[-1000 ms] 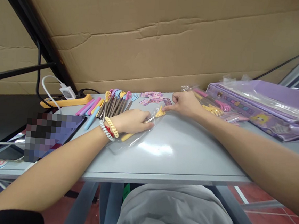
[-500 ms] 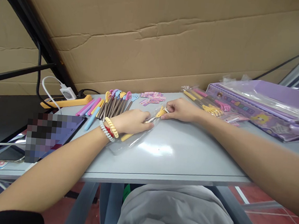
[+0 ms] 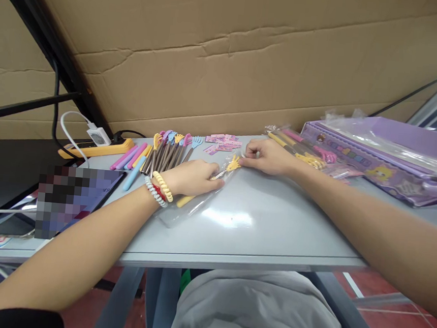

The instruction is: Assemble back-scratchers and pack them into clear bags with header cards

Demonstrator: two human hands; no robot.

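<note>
A clear plastic bag (image 3: 183, 214) lies slanted on the grey table, with a yellow hand-shaped stick (image 3: 234, 164) inside it. My left hand (image 3: 198, 176) is closed over the middle of the bag and the stick. Beyond the yellow hand-shaped end, my right hand (image 3: 263, 156) pinches the bag's upper end between thumb and finger. Left of the bag are several dark sticks with coloured hand-shaped heads (image 3: 171, 152) and several coloured handles (image 3: 134, 159). Small pink cards (image 3: 224, 143) lie behind my hands.
On the right are bagged sticks (image 3: 300, 149) and a purple box (image 3: 387, 158) with plastic on it. A yellow power strip (image 3: 108, 148), a white charger (image 3: 99, 134) with cables, and a dark-edged tablet (image 3: 97, 186) occupy the left. Cardboard (image 3: 231, 58) stands behind the table.
My right hand has moved slightly right and up, away from the yellow hand-shaped end, which now shows more fully. My left hand has stayed in place.
</note>
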